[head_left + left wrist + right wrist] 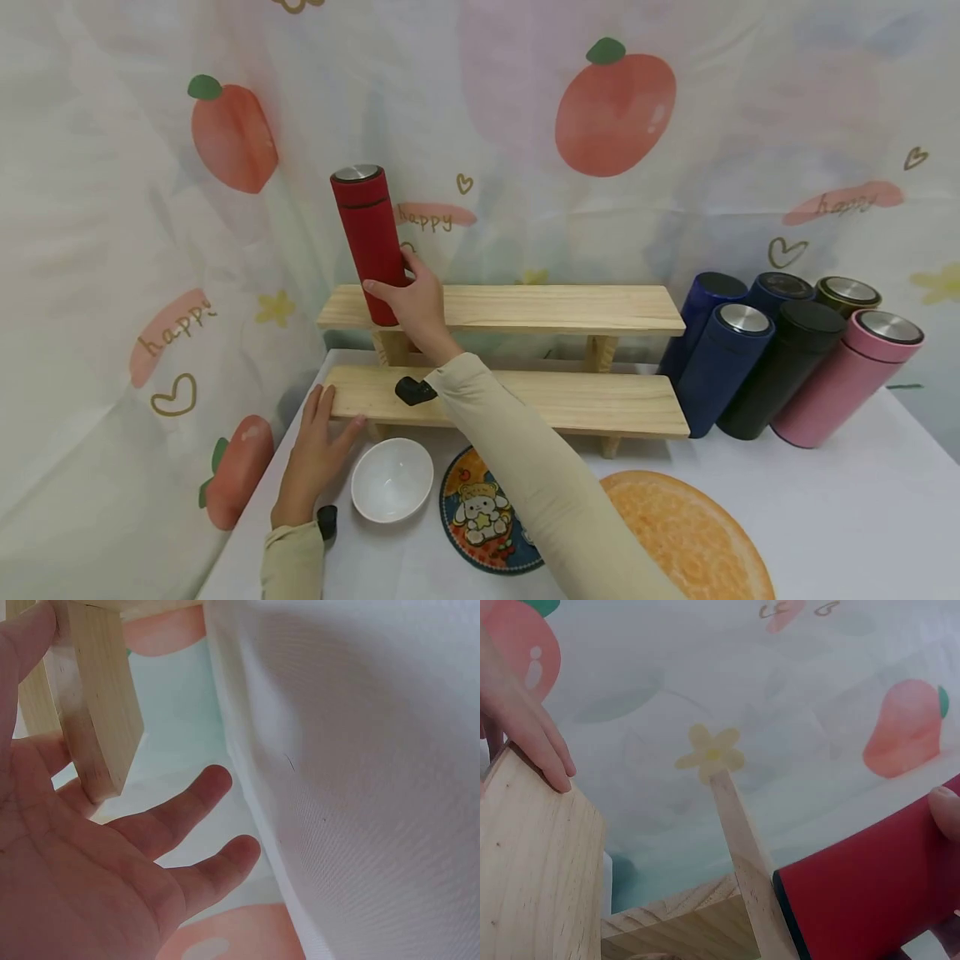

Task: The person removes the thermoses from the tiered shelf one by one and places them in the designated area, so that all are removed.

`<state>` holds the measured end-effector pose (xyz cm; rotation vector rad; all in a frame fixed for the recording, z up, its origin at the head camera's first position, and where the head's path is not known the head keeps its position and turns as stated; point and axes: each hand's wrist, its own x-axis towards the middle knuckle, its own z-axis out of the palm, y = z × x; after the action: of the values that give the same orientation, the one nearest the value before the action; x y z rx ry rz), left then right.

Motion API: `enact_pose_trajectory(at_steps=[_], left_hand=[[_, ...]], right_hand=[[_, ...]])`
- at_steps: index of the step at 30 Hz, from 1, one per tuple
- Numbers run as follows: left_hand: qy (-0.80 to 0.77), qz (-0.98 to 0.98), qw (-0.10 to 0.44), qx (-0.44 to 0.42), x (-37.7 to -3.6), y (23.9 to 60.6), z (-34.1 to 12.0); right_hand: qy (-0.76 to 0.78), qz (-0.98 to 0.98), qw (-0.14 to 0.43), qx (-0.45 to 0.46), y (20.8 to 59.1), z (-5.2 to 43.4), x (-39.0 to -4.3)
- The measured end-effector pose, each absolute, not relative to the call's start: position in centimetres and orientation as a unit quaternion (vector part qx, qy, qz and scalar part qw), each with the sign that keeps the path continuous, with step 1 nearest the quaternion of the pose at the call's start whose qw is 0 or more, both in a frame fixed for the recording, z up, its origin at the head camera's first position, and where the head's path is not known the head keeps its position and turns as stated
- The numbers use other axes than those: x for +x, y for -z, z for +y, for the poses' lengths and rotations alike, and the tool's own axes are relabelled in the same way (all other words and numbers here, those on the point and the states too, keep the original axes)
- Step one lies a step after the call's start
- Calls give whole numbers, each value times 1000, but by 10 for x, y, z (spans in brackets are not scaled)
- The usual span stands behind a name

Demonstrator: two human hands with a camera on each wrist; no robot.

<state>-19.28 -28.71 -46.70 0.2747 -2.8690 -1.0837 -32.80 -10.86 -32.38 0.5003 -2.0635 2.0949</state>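
My right hand (423,308) grips a red thermos flask (367,242) with a steel-topped lid near its lower part, thumb in front and fingers behind. The flask is over the left end of the upper board of a two-tier wooden shelf (555,308). In the right wrist view the dark base of the red thermos flask (870,877) lies against or very close to the board; I cannot tell if it bears its weight. My left hand (311,458) holds the left end of the lower board (97,705) between thumb and fingers, with two fingers spread free of the wood.
Several thermos flasks, among them a pink one (847,379) and a black one (780,371), stand right of the shelf. A white bowl (392,481), a round cartoon mat (480,521) and an orange round mat (690,533) lie in front. A printed curtain (510,225) hangs behind.
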Motion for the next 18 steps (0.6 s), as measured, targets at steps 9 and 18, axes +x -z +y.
enact_pose_trajectory(at_steps=[9,18], left_hand=[[353,-931,22,94,-194,465,-287],[352,-932,27,83,-193,467,-286]], right_hand=[[-711,-674,67,190,326,-88,-314],[-718,-660,79,206,337,-67,-298]])
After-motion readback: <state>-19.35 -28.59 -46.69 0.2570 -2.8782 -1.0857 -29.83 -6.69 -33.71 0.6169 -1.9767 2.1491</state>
